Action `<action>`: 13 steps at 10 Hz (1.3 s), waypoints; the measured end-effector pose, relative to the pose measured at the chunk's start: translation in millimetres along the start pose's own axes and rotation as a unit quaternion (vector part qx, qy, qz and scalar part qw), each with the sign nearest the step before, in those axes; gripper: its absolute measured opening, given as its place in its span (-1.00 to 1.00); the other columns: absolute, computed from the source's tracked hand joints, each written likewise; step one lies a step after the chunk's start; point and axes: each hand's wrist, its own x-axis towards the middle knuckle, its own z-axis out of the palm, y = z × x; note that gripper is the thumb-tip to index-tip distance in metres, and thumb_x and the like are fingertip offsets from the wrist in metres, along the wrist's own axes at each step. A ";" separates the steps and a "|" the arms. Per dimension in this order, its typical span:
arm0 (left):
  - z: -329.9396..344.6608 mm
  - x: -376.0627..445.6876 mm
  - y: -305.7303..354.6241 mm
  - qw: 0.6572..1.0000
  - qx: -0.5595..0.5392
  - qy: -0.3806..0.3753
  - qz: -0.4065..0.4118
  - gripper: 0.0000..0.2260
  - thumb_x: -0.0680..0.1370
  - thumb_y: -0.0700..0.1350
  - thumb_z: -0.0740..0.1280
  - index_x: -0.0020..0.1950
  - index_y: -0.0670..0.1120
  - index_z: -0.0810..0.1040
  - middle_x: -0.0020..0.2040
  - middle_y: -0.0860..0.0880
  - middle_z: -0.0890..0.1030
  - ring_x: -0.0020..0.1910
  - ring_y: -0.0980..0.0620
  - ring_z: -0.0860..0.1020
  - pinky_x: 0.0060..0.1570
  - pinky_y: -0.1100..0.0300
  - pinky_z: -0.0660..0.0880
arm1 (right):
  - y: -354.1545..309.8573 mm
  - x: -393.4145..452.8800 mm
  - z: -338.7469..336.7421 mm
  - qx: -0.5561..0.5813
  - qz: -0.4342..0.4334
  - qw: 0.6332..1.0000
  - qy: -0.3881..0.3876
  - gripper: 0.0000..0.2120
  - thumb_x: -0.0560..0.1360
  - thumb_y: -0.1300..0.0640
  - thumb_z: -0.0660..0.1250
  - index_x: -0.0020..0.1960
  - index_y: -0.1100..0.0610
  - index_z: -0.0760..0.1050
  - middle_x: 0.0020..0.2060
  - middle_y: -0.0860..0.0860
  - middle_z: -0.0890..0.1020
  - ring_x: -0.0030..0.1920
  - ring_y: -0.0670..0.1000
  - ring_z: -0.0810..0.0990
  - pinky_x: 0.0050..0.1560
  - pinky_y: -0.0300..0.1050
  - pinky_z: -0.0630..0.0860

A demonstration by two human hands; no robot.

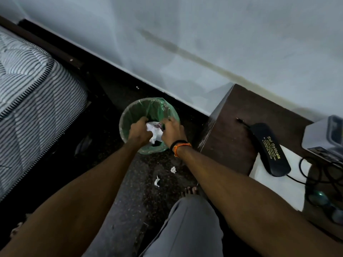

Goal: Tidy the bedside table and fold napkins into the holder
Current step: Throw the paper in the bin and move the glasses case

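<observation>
A small bin lined with a green bag (133, 112) stands on the dark floor by the wall. Both my hands are over its mouth. My left hand (138, 131) and my right hand (172, 131) together hold a crumpled white napkin wad (155, 130) between them, fingers curled round it. Two small white paper scraps (173, 169) (157, 181) lie on the floor just below the bin. The dark wooden bedside table (228, 138) stands to the right.
On the table lie a black spectacle case (269, 149), a white napkin sheet (278, 182), a black cable (319, 175) and a pale box (326, 138). A striped mattress (31, 101) fills the left. My bare foot (189, 191) and grey trouser leg (185, 229) are below.
</observation>
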 end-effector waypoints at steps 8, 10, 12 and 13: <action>187.9 -42.1 -136.9 0.940 0.157 -0.300 -0.036 -0.52 0.56 -0.10 0.32 0.47 -0.12 0.36 0.43 -0.25 0.36 0.39 -0.26 0.35 0.33 0.08 0.29 | 132.8 -26.1 193.5 -0.059 0.018 0.966 -0.249 -0.69 0.53 0.08 0.32 0.22 0.17 0.57 0.33 0.21 0.45 0.28 0.29 0.48 0.29 0.07 0.45; 229.2 -45.6 -163.2 0.937 0.177 -0.296 -0.049 -0.46 0.55 -0.22 0.35 0.51 -0.19 0.27 0.51 -0.31 0.24 0.50 -0.29 0.24 0.47 -0.06 0.16 | 162.0 -15.1 238.6 -0.080 0.038 0.953 -0.291 -0.59 0.46 0.09 0.37 0.29 0.13 0.51 0.35 0.22 0.40 0.36 0.28 0.40 0.40 0.08 0.35; 254.1 -30.7 -184.5 0.955 0.165 -0.248 -0.009 -0.67 0.53 -0.32 0.28 0.29 -0.23 0.55 0.27 -0.31 0.57 0.25 -0.27 0.54 0.08 0.11 0.54 | 173.2 -7.3 257.3 -0.122 0.027 0.961 -0.248 -0.67 0.55 0.08 0.28 0.26 0.17 0.54 0.29 0.20 0.49 0.34 0.23 0.44 0.46 0.02 0.26; 251.9 -30.8 -185.8 0.957 0.131 -0.258 -0.025 -0.51 0.47 -0.31 0.31 0.42 -0.19 0.45 0.39 -0.23 0.49 0.33 -0.20 0.49 0.28 0.03 0.45 | 175.2 -5.1 250.6 -0.123 0.016 0.960 -0.252 -0.72 0.55 0.20 0.27 0.23 0.22 0.55 0.29 0.24 0.46 0.25 0.32 0.50 0.28 0.11 0.43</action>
